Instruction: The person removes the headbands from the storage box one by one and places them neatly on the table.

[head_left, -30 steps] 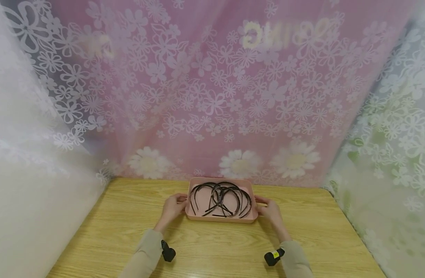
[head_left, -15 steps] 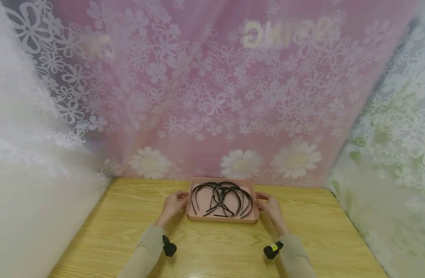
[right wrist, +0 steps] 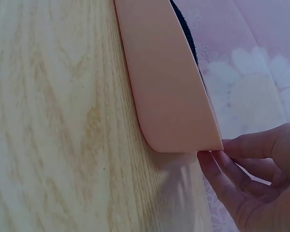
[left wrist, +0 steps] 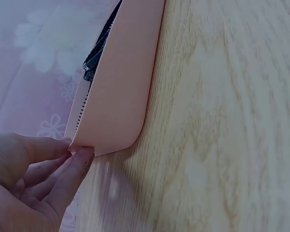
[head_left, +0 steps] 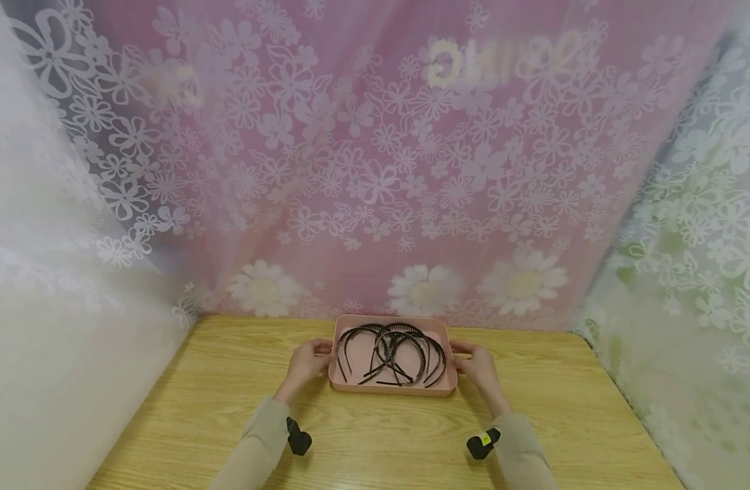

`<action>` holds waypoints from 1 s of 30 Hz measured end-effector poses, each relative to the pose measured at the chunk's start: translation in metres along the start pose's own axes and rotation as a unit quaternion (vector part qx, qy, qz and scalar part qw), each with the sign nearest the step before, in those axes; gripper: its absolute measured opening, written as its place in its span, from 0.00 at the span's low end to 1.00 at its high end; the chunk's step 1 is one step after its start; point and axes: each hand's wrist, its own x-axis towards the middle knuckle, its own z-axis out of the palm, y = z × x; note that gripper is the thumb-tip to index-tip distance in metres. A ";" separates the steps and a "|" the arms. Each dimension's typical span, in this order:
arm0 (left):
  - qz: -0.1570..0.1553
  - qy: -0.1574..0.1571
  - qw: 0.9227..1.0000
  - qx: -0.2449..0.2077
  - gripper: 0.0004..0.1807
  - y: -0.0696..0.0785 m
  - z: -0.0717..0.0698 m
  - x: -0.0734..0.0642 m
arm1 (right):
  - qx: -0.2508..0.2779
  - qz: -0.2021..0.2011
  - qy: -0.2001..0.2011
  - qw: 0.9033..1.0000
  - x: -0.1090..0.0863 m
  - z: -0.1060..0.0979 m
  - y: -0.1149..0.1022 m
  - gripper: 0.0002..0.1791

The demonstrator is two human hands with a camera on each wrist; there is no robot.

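A pink rectangular tray (head_left: pixel 392 390) lies near the back edge of the wooden table. Several black toothed headbands (head_left: pixel 421 354) overlap inside it. At the tray's left end, my left hand (head_left: pixel 304 364) pinches the rim; in the left wrist view the thumb lies at the edge and the fingers (left wrist: pixel 77 169) press the outer wall. My right hand (head_left: pixel 480 369) grips the opposite end the same way, as the right wrist view shows with its fingers (right wrist: pixel 217 176) against the wall. Only dark bits of the headbands show over the rim in the wrist views.
Bare wood of the table (head_left: pixel 387 435) lies in front of the tray and to both sides. A pink floral curtain (head_left: pixel 375 204) hangs right behind the table. Pale curtains stand at the left (head_left: pixel 75 327) and right (head_left: pixel 706 306).
The tray appears a tiny bit lower in the head view than half a second ago. Both hands keep hold of its ends, and the headbands lie in the same arrangement.
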 end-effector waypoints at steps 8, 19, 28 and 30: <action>0.002 -0.005 1.000 -0.020 0.16 -0.004 0.000 -0.008 | -0.003 -0.007 -0.014 1.000 -0.012 -0.003 -0.001 0.22; 0.004 -0.005 0.999 -0.031 0.16 -0.005 0.000 -0.023 | -0.026 -0.012 -0.022 0.999 -0.026 -0.006 -0.001 0.23; 0.017 0.002 0.999 -0.040 0.14 -0.004 -0.002 -0.035 | -0.020 -0.020 -0.022 0.999 -0.030 -0.006 0.004 0.23; 0.023 0.001 0.999 -0.038 0.15 -0.005 -0.002 -0.037 | -0.016 -0.018 -0.022 0.999 -0.031 -0.006 0.005 0.23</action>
